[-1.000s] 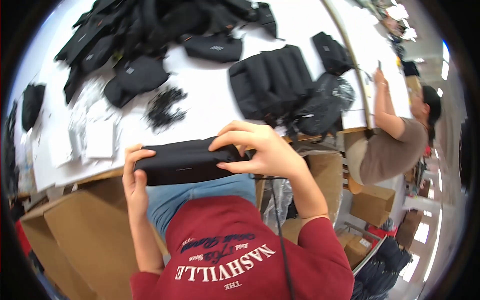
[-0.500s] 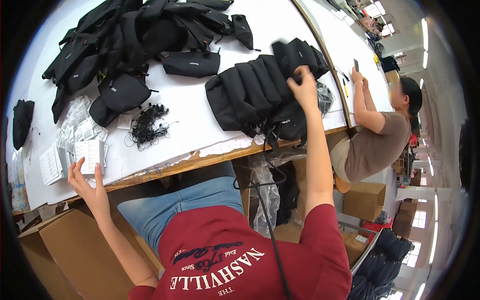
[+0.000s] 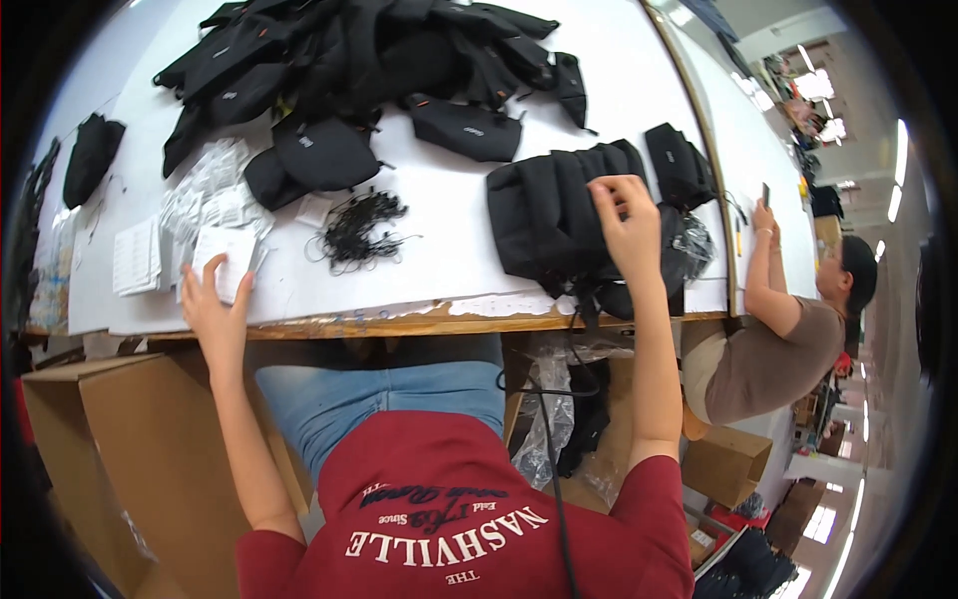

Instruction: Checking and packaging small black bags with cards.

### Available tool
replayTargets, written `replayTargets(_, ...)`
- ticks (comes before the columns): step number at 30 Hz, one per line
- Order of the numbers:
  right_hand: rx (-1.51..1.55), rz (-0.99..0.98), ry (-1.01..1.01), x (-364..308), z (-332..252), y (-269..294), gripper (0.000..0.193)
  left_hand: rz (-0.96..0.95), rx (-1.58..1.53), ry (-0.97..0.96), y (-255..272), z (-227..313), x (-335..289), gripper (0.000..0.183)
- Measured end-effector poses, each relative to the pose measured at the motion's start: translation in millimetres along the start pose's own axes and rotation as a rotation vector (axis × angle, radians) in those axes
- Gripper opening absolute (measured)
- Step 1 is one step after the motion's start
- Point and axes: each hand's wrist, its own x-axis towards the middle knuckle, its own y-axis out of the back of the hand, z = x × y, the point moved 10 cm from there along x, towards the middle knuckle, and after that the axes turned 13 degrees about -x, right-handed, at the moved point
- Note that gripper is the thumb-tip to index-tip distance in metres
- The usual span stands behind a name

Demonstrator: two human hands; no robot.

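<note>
one more black pouch (image 3: 621,158) is now resting in the row (image 3: 529,225) toward the right end of the bench (image 3: 419,323), freeing the right hand (image 3: 635,228), which is hovering there half-curled, seemingly empty; the left hand (image 3: 216,317) is spreading, open, over white cards (image 3: 228,248) at the near edge.

A maroon T-shirt (image 3: 399,454) is worn, cut with plain short sleeves (image 3: 651,514). Its front is printed with an arc of white block lettering (image 3: 449,533), smaller white letters, and dark script (image 3: 431,512). Light-blue denim jeans (image 3: 339,399) are worn below, paler at the thighs, a seam (image 3: 385,400) stitched down the front. A thin black cable (image 3: 559,489) is draped across the shirt. Forearms (image 3: 250,449) and fingers (image 3: 243,292) are left bare.
</note>
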Motion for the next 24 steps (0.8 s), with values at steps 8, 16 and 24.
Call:
replayTargets(8, 0.042, -0.526, 0.257, -32.3, -129.1, -148.4, 0.015, 0.154, -0.057, 0.064, 20.9, 6.2, -4.5, 0.044)
replayTargets(16, 0.148, -0.483, 0.236, -26.1, -133.4, -158.8, 0.012, 0.373, -0.739, 0.093, 58.6, 18.8, -23.1, 0.045)
replayTargets(24, 1.33, -0.534, -0.179, 14.8, -165.2, -90.5, 0.014, 0.24, -1.192, 0.082, 35.7, 64.7, -35.4, 0.048)
